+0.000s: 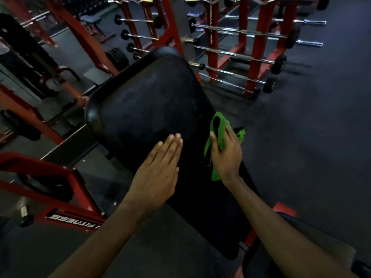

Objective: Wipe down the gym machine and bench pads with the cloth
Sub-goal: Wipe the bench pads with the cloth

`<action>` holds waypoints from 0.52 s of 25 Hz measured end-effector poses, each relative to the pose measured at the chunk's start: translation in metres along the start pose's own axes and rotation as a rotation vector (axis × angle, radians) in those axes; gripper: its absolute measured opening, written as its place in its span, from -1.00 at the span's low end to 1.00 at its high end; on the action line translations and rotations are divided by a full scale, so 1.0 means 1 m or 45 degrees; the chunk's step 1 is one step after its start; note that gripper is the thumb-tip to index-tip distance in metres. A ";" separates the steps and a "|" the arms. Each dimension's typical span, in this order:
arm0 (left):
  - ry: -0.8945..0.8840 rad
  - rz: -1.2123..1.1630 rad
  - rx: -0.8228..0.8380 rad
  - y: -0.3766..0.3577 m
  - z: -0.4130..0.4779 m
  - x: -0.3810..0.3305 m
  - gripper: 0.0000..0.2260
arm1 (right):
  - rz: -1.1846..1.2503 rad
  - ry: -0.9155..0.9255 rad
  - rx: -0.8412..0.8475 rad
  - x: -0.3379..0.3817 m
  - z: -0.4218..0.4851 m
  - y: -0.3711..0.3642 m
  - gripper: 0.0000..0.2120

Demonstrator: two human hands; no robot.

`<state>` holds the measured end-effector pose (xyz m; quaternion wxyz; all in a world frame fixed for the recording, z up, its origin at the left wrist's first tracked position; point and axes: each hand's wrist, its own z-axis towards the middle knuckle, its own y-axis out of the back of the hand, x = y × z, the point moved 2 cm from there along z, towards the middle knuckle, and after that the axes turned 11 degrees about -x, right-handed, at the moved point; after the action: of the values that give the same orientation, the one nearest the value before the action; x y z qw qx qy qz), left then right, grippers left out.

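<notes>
A long black bench pad (pixel 148 105) runs from the lower middle up to the centre of the view, on a red frame. My left hand (pixel 158 169) lies over the pad's left half with its fingers straight and together. My right hand (pixel 225 152) grips a green cloth (pixel 217 125) at the pad's right edge; the cloth bunches above the fingers and hangs below the wrist. Whether the cloth touches the pad I cannot tell.
A red machine frame (pixel 66 213) with white lettering stands at the lower left. Red racks of chrome barbells (pixel 241 57) stand behind the pad at the upper right. More red frames and weight plates (pixel 117 58) fill the upper left. Dark rubber floor (pixel 311 127) spreads to the right.
</notes>
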<state>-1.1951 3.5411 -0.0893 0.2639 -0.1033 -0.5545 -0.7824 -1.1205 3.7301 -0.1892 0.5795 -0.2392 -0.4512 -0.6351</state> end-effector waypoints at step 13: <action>0.377 0.048 -0.205 0.043 -0.025 0.068 -0.32 | -0.080 0.720 0.059 0.187 0.029 -0.025 -0.62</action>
<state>-1.2264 3.4872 -0.0319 0.3483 -0.0180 -0.4431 -0.8258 -1.1906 3.6557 -0.0279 0.6677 -0.0252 -0.2931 -0.6838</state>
